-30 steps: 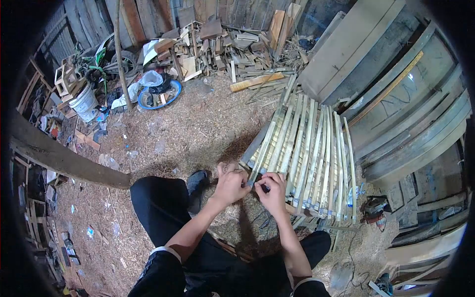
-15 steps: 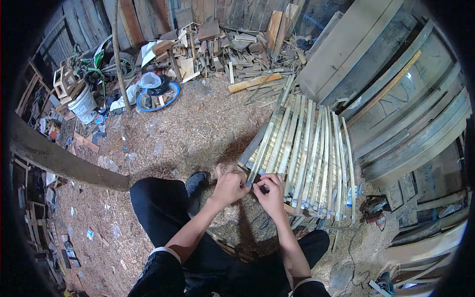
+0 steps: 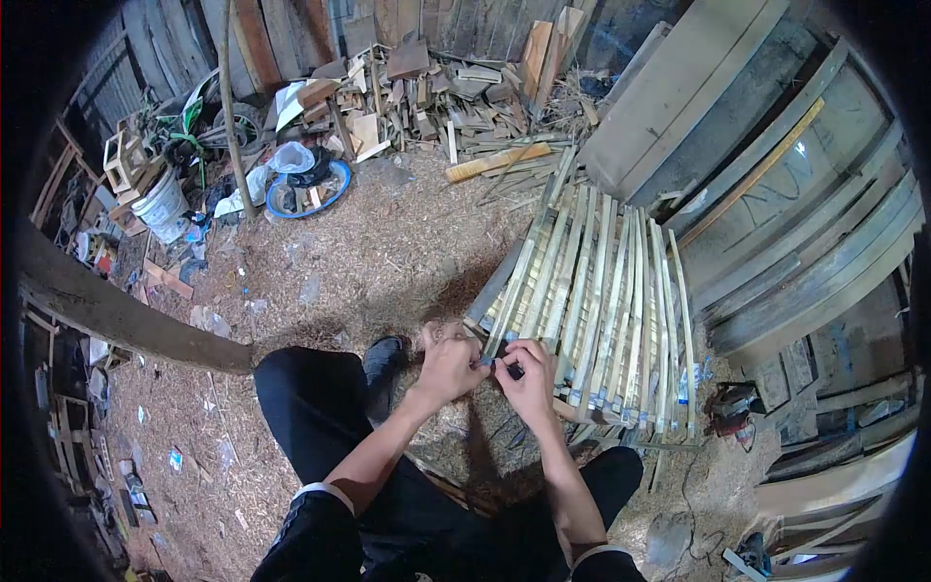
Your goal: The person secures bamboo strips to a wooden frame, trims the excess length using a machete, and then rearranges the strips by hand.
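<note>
My left hand (image 3: 449, 361) is closed in a pinch at the near left corner of a stack of long, thin wooden strips (image 3: 606, 291). Opposite it, my right hand (image 3: 529, 373) has its thumb and fingers pressed together. A small bluish strip (image 3: 488, 363) spans the gap between the fingertips of both hands, at the near end of the leftmost wooden strips; its kind is too small to tell. Something dark shows within the curl of my right fingers, not clear enough to name. Bluish-grey bands mark the near ends of several strips.
Wood offcuts (image 3: 456, 97) are heaped against the back wall. A blue basin (image 3: 339, 189) and a white bucket (image 3: 163, 209) stand at left. Wide boards (image 3: 684, 92) lean at right. A beam (image 3: 126, 315) juts in from the left. A dark tool (image 3: 734, 403) lies right of the stack.
Almost nothing differs. Both hands keep their pinch at the same corner, with only a slight shift of the right hand and fingers.
</note>
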{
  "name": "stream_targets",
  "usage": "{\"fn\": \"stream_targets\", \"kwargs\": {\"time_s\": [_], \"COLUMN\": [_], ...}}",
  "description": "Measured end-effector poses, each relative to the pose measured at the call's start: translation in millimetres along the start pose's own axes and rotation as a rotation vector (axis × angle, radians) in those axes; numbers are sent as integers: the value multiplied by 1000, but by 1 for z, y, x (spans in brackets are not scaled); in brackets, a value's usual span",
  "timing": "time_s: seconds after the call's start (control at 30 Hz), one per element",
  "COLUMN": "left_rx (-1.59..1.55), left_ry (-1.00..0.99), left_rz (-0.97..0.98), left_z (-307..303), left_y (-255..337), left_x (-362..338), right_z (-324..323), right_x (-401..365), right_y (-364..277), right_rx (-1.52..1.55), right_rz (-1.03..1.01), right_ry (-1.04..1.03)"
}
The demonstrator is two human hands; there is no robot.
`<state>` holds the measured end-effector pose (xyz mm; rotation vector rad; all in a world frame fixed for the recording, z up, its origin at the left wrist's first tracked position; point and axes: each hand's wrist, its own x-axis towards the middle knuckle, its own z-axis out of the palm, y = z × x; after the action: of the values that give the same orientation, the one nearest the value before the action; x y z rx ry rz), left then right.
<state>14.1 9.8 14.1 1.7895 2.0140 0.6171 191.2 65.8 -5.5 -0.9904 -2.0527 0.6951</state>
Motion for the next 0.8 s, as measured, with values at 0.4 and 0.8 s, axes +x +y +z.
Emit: {"fn": "stream_targets", "kwargs": {"time_s": [0.4, 0.8], "left_rx": [157, 108], "left_ry": [206, 15], "left_rz": [300, 178], "left_z": [4, 1], "left_y": [-13, -7], "left_x": [-8, -7], "right_z": [-10, -12], "right_x": [3, 4], "right_y": [7, 4], "right_rx": [39, -16], "right_rz": [42, -9], "right_ry": [-47, -56]}}
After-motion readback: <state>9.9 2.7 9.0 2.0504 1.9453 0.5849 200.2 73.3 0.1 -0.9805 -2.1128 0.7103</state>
